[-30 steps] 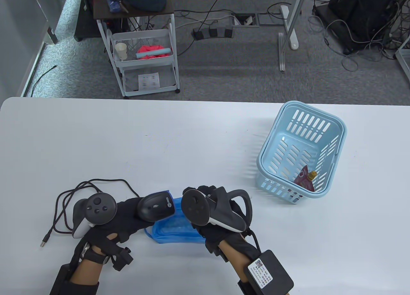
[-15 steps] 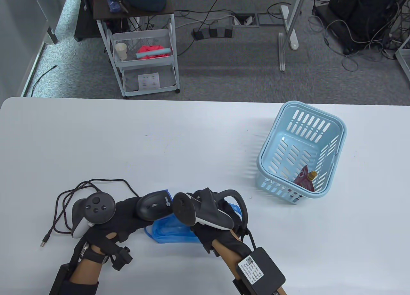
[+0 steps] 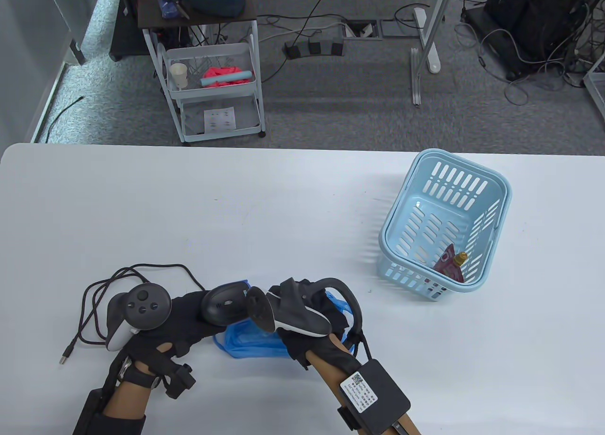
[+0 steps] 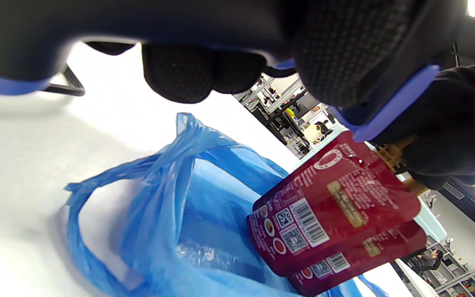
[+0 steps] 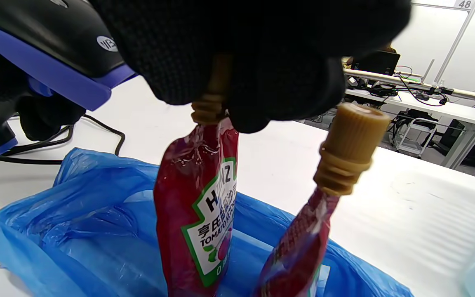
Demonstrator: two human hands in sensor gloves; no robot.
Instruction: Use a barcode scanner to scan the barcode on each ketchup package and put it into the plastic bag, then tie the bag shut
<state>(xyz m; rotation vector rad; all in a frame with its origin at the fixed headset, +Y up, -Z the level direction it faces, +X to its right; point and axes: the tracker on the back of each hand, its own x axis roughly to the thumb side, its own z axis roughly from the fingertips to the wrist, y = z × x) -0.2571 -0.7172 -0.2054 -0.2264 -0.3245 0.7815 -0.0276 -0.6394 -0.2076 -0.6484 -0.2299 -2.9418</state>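
Left hand [image 3: 184, 319], near-left on the white bench [image 3: 283, 208]: fingers curled round the black handheld barcode scanner with blue trim [image 3: 226, 305], its dark cable [image 3: 101, 288] looping off to the left.

Right hand [image 3: 314, 321], just right of the scanner: fingertips pinch the tan screw cap of a dark red ketchup pouch [image 5: 198, 214], which hangs upright with its lower end inside the open mouth of the crumpled blue plastic bag [image 3: 255, 340]. A second red ketchup pouch with a tan cap [image 5: 316, 214] stands tilted in the bag just beside the first; I cannot tell if the hand touches it.

In the left wrist view the printed barcodes of both pouches face the scanner side.

Bag lies on the bench between and under both hands.

Light blue slotted plastic basket [image 3: 491, 189], far right, well apart from the hands, holds one more red pouch [image 3: 450, 262] at its near corner.
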